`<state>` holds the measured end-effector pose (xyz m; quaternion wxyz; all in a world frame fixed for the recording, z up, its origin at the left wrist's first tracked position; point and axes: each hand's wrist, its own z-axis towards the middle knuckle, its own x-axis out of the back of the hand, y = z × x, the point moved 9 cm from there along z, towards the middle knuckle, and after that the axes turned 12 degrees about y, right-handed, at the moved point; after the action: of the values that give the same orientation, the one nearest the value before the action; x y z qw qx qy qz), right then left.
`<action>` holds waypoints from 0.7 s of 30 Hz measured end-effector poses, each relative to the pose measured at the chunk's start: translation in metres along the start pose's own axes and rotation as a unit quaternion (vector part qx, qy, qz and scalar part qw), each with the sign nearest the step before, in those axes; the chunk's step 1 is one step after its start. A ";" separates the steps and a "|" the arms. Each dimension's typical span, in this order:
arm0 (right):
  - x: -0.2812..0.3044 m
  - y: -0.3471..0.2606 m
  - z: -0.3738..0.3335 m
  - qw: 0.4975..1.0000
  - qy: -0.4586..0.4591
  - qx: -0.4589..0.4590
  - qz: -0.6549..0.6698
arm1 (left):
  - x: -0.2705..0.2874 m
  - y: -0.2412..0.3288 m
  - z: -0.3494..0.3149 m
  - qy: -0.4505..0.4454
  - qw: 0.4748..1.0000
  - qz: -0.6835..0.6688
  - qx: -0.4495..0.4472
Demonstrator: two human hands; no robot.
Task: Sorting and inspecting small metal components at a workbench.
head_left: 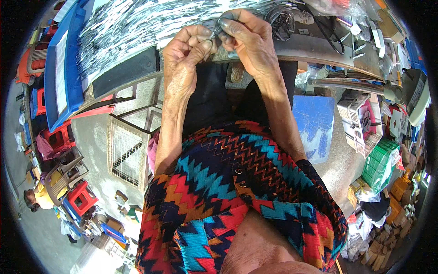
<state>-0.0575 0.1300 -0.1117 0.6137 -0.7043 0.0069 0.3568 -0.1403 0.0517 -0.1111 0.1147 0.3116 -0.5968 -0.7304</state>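
My two hands meet at the near edge of the workbench, thumbs and fingertips pinched close together. Between them is a small dark, shiny piece, too small to name. My left hand has its fingers curled, thumb pressed against the forefinger beside the piece. Blackened at the fingertips, my right hand pinches at the piece from the other side. Just beyond my hands spreads a broad heap of thin, shiny silvery strips.
A blue tray stands at the bench's left end, and a dark flat pad lies along the near edge. Clear bags and a black strap lie to the right. A wire-mesh rack, a blue board and a green crate stand lower down.
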 end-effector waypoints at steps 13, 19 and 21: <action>0.000 -0.003 -0.002 0.999 -0.002 0.033 -0.008 | -0.002 -0.002 -0.001 -0.002 1.000 -0.016 0.009; -0.001 -0.005 -0.005 0.998 0.018 0.035 -0.050 | -0.001 0.000 -0.002 -0.002 1.000 -0.011 0.004; 0.001 -0.003 -0.004 0.998 0.014 0.039 -0.046 | -0.002 -0.002 -0.001 -0.003 1.000 -0.011 0.005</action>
<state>-0.0530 0.1276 -0.1093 0.6567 -0.6840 -0.0029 0.3175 -0.1372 0.0523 -0.1126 0.1037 0.3162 -0.5975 -0.7296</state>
